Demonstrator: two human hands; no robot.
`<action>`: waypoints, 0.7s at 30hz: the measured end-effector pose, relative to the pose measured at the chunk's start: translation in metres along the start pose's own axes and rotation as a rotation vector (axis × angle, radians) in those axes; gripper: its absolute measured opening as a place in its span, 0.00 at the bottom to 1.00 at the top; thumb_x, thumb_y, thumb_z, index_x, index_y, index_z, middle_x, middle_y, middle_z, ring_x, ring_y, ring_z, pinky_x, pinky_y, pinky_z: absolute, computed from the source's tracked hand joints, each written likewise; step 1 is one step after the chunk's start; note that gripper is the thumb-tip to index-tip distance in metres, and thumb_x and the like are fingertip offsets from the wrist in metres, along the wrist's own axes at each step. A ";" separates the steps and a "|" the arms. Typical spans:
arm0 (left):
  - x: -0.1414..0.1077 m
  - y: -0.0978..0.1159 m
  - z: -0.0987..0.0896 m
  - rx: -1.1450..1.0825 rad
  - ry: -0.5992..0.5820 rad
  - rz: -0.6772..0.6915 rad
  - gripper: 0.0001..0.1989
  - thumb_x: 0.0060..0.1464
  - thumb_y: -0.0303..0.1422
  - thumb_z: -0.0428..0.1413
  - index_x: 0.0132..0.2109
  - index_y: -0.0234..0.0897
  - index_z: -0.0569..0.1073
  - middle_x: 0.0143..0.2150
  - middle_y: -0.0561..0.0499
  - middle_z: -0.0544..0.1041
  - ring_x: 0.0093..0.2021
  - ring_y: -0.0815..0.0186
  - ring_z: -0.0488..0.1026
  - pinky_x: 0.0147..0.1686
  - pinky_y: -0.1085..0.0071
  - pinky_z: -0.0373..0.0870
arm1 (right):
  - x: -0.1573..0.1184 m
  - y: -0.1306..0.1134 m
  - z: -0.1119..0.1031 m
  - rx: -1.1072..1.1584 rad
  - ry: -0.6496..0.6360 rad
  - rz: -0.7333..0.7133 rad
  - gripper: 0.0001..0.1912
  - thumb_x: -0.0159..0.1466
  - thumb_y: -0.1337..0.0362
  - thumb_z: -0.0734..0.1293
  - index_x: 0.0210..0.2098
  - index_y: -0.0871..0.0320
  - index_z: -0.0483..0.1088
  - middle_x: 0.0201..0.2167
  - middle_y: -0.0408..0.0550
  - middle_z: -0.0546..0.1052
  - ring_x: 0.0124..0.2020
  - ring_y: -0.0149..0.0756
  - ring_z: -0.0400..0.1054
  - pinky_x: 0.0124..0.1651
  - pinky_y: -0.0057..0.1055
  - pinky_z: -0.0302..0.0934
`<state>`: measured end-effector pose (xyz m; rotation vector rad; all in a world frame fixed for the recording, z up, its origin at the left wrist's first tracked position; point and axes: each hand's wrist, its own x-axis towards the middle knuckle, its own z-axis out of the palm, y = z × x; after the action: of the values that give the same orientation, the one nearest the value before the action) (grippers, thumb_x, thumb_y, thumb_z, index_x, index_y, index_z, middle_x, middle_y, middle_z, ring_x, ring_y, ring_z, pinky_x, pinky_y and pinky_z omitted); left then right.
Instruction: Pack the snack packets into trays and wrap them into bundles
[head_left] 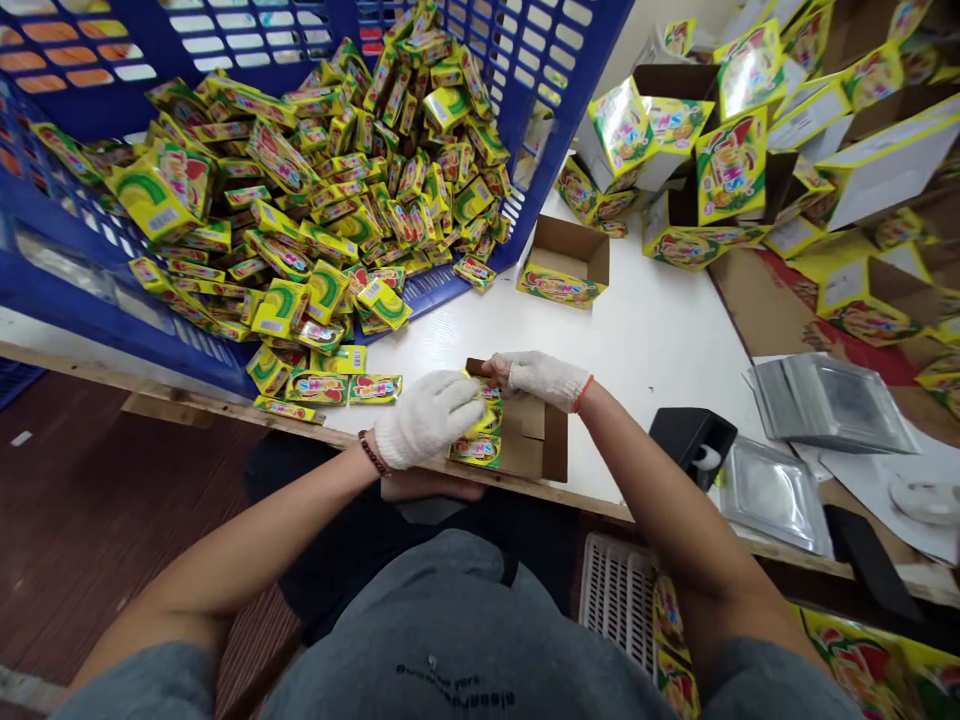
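An open cardboard box (525, 452) lies at the table's front edge, with small yellow-green packs (475, 451) along its left side. My left hand (431, 415), in a white glove, reaches over those packs from the left; its fingers are pressed together on one pack at the box's left side. At the box's far edge is my gloved right hand (536, 376), its fingers pinched near the top left corner; what they grip is too small to make out. Several loose packs (375, 389) lie left of my left hand.
A blue crate (559, 100), tipped towards me, spills a heap of packs (322, 190) at the left. Behind the box stands another open box (566, 262). Display boxes (731, 168) pile up at the right, near a black dispenser (690, 440) and clear plastic covers (776, 495).
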<state>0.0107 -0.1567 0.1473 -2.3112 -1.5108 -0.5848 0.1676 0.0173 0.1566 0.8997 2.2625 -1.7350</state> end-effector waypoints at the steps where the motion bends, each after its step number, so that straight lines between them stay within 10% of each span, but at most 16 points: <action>1: 0.004 0.005 0.005 -0.020 0.021 -0.012 0.09 0.64 0.27 0.49 0.45 0.39 0.74 0.44 0.46 0.77 0.44 0.63 0.72 0.46 0.64 0.71 | -0.001 -0.002 -0.002 -0.004 -0.071 0.032 0.18 0.63 0.50 0.62 0.40 0.57 0.72 0.35 0.45 0.76 0.33 0.33 0.67 0.34 0.28 0.61; 9: -0.034 -0.004 0.028 -0.239 0.088 -0.525 0.17 0.53 0.21 0.50 0.47 0.36 0.75 0.53 0.42 0.74 0.55 0.58 0.71 0.54 0.58 0.71 | -0.016 0.029 0.005 -0.596 0.051 0.226 0.10 0.64 0.61 0.60 0.36 0.58 0.72 0.33 0.48 0.77 0.34 0.36 0.69 0.34 0.29 0.57; 16: -0.028 0.039 0.030 -0.352 -0.047 -0.396 0.15 0.54 0.24 0.50 0.48 0.34 0.75 0.52 0.41 0.74 0.51 0.57 0.71 0.51 0.59 0.72 | -0.012 0.050 0.030 -0.904 -0.151 0.338 0.28 0.52 0.60 0.73 0.53 0.53 0.71 0.50 0.53 0.78 0.46 0.46 0.73 0.38 0.32 0.62; 21: -0.017 0.054 0.027 -0.440 -0.172 -0.447 0.15 0.56 0.25 0.50 0.48 0.34 0.74 0.54 0.39 0.74 0.53 0.56 0.71 0.54 0.57 0.70 | -0.009 0.048 0.028 -0.946 -0.305 0.233 0.15 0.49 0.65 0.73 0.39 0.51 0.77 0.42 0.48 0.79 0.38 0.42 0.72 0.33 0.31 0.58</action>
<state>0.0584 -0.1787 0.1132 -2.3801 -2.1965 -0.9317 0.1947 -0.0044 0.1119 0.5805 2.2397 -0.5077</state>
